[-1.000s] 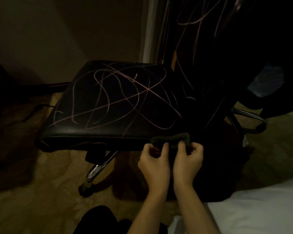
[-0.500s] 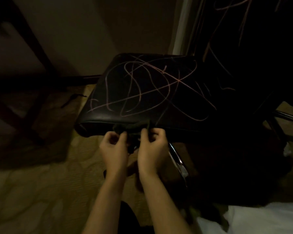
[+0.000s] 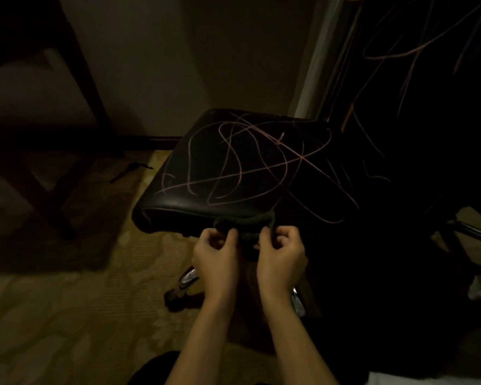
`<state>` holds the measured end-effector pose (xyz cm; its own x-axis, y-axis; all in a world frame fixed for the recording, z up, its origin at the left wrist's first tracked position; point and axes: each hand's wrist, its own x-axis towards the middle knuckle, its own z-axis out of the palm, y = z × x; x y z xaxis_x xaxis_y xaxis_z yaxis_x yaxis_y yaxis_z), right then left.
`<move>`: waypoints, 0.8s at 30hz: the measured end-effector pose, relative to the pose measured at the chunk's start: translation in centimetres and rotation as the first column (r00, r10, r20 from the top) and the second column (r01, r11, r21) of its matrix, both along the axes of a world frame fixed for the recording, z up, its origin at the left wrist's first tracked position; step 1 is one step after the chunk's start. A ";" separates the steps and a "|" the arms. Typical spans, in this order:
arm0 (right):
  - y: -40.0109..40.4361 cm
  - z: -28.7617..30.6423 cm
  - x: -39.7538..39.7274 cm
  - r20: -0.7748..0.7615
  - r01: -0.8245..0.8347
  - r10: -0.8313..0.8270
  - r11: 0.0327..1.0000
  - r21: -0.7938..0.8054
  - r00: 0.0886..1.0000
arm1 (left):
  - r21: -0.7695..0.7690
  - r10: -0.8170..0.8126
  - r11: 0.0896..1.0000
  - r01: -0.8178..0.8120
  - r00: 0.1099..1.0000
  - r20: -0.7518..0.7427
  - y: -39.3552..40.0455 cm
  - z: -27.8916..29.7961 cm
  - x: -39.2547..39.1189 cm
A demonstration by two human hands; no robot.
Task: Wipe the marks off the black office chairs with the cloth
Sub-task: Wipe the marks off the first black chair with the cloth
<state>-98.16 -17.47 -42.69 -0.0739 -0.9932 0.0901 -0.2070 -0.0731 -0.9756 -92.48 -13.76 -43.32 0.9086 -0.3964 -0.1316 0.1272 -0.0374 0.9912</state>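
A black office chair seat (image 3: 195, 190) fills the middle of the view, covered in looping pink marks (image 3: 261, 165). Its dark backrest (image 3: 428, 79) rises at the right, also streaked with pink lines. A dark green cloth (image 3: 245, 221) lies bunched along the seat's near edge. My left hand (image 3: 215, 255) pinches the cloth's left end with curled fingers. My right hand (image 3: 281, 255) pinches its right end in the same way. Both hands sit side by side just below the seat's front rim.
The chair's chrome base and a castor (image 3: 178, 290) show under the seat on patterned beige carpet (image 3: 67, 315). A dark wooden furniture frame (image 3: 53, 168) stands at the left. A pale wall (image 3: 178, 51) is behind. A white sheet corner (image 3: 469, 380) lies bottom right.
My view has swung, so the seat sits more centred. Both hands keep pinching the cloth at the seat's front edge, and the cloth is now stretched a little wider between them.
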 end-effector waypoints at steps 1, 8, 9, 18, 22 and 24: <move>-0.2 -0.1 -0.6 -0.020 0.017 -0.018 1.000 -0.008 1.000 | -0.004 -0.013 1.000 0.013 1.000 -0.002 -0.1 0.0 -0.6; -1.4 -1.3 -2.4 -0.105 0.197 -0.205 0.977 -0.079 0.973 | 0.020 -0.108 0.994 0.107 0.993 0.054 -0.2 0.3 -3.5; -1.4 -1.4 -2.4 -0.103 0.218 -0.226 0.972 -0.083 0.969 | 0.025 -0.119 0.993 0.117 0.990 0.073 -0.1 0.4 -3.7; 3.5 -1.2 1.6 -0.004 0.045 -0.045 0.998 -0.043 0.999 | -0.001 0.032 0.999 -0.032 0.986 0.161 4.6 -1.6 0.0; 6.8 -1.6 5.8 0.045 -0.152 0.152 0.988 -0.012 0.987 | 0.040 0.187 0.979 -0.201 0.955 0.232 7.1 -2.4 4.9; 7.6 -1.4 7.4 0.050 -0.195 0.195 0.981 -0.001 0.979 | 0.012 0.139 0.989 -0.145 0.967 0.214 8.0 -2.5 7.4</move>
<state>-90.72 -9.86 -44.12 0.1173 -0.9892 0.0876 -0.1403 -0.1038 -0.9846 -85.07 -5.73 -45.84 0.9637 -0.2600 0.0610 -0.0797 -0.0619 0.9949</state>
